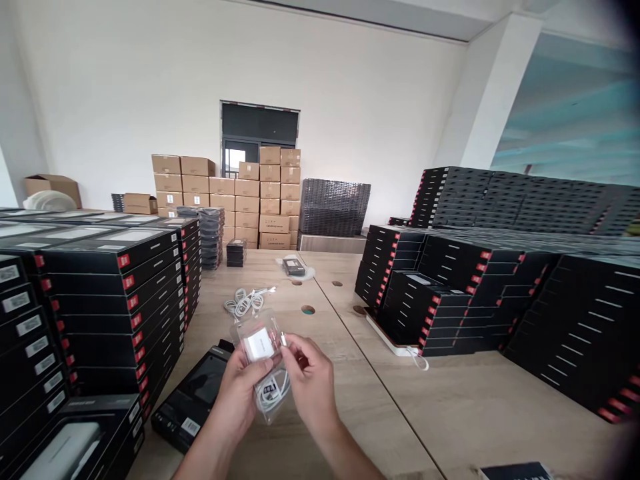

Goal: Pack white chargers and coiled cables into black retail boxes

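Observation:
My left hand [243,381] grips a clear plastic tray from its left side, thumb across the front. In the tray's upper part sits a white charger block [260,343]; a coiled white cable [273,392] fills the lower part. The fingers of my right hand [311,370] pinch a small white cable connector [283,339] at the tray's right edge. Behind the tray, a bundle of white cables [245,302] lies on the table. A black box [193,400] rests beside my left forearm.
Tall stacks of black boxes [95,293] stand at left, with an open box holding a white device [65,453] in front. More black box stacks [450,267] line the right. A wrapped black item [294,267] lies farther back. Brown cartons [247,193] are piled behind the table [350,393].

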`<state>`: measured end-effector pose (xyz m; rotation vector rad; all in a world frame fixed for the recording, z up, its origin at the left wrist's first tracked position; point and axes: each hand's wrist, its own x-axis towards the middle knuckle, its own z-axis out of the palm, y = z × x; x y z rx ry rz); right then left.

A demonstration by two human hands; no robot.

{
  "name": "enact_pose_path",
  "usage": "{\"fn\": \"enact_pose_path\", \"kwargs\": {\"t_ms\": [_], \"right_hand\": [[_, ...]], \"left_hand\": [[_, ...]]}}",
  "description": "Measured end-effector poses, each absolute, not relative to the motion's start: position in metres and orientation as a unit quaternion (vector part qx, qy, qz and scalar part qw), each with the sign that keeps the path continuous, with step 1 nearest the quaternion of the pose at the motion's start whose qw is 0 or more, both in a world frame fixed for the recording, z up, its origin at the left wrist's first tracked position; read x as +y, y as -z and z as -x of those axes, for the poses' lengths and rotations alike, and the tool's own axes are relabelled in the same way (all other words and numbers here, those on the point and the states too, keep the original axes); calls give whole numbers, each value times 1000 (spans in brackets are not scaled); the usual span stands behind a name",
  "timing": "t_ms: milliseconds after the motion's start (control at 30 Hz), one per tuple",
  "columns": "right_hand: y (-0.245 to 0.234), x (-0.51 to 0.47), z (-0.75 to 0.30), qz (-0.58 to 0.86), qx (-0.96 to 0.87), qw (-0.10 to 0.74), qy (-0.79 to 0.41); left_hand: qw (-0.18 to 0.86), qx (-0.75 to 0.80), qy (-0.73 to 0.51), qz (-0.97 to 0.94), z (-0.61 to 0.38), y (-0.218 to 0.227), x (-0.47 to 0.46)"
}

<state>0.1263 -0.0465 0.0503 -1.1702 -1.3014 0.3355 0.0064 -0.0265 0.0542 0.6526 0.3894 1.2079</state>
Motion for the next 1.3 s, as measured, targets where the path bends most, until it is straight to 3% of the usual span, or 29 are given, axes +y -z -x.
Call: {"fn": "enact_pose_path", "kwargs": {"t_ms": [233,433,667,933,1300], "right_hand": [[-55,-47,-137,577,-684,438,84],[-61,-49,-128,605,-723,287,171],[-61,-53,-128,564,-754,316,119],[-41,-51,-140,546,-751,363,-81],[-37,-45,-150,503,-741,409,-172]], "left_hand": [[763,187,-517,-341,-10,-50,-28],[764,186,-511,-348,-9,-46,-26],[768,197,-521,-316,1,-45,-23],[785,224,-518,-255,15,-49,-16],[797,203,-521,-228,15,-51,-17]]}}
